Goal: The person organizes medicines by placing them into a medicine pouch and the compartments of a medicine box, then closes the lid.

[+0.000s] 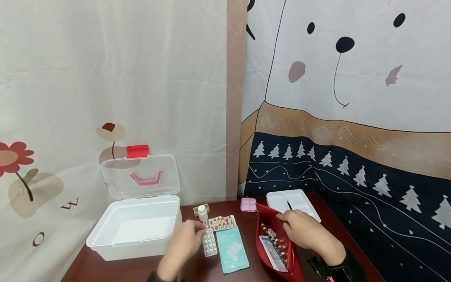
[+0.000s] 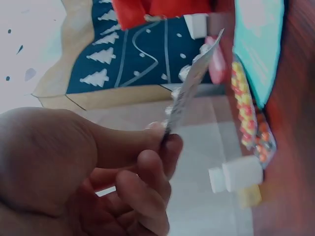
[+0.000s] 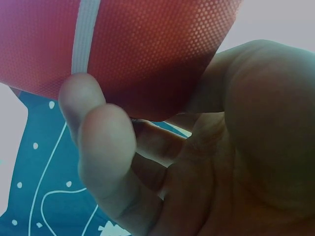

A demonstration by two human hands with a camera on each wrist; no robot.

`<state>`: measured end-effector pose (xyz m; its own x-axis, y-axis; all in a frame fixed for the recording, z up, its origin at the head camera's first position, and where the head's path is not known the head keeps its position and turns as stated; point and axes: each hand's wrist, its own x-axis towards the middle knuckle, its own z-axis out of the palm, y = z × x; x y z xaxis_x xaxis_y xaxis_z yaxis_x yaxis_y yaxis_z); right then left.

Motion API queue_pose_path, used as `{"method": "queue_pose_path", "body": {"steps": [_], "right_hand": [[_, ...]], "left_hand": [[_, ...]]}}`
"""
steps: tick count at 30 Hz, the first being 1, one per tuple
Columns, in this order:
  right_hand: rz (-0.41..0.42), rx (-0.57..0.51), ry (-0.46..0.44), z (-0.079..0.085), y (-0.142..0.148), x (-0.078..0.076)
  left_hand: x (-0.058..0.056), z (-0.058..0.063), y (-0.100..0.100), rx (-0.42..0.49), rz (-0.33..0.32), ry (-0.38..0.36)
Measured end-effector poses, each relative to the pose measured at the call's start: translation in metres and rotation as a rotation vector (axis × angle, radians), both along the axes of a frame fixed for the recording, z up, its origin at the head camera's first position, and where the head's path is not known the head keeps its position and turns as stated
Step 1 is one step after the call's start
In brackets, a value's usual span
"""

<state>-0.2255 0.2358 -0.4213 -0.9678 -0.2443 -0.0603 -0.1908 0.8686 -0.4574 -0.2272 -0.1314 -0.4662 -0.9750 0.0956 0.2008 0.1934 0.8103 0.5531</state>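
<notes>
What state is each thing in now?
Plastic box: lid open
Red pouch: open
White bottle: capped, upright
Silver blister pack: held
Red-yellow blister pack: capsules visible
Teal packet: lying flat
Pink case: closure unclear
Left hand: pinching silver blister pack
Right hand: gripping red pouch

The left of the hands (image 2: 78, 155) pinches a blister pack (image 2: 187, 91) by one end; beyond, a white bottle (image 2: 243, 173)

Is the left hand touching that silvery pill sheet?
Touching. The left wrist view shows the left hand pinching one end of the silvery pill sheet.
</notes>
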Motion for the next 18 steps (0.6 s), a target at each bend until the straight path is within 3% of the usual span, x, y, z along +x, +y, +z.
{"method": "queue_pose_path", "body": {"steps": [7,13,18], "right_hand": [[-0.002,0.005,-0.001,0.002,-0.001,0.000],[-0.005,0.007,-0.003,0.003,-0.002,0.000],[-0.008,0.013,-0.004,0.002,-0.002,0.000]], "left_hand": [[0.008,0.015,0.022,0.072,-0.080,0.087],[0.010,0.023,0.046,0.187,-0.155,0.099],[0.010,0.025,0.074,0.223,-0.195,0.080]]}}
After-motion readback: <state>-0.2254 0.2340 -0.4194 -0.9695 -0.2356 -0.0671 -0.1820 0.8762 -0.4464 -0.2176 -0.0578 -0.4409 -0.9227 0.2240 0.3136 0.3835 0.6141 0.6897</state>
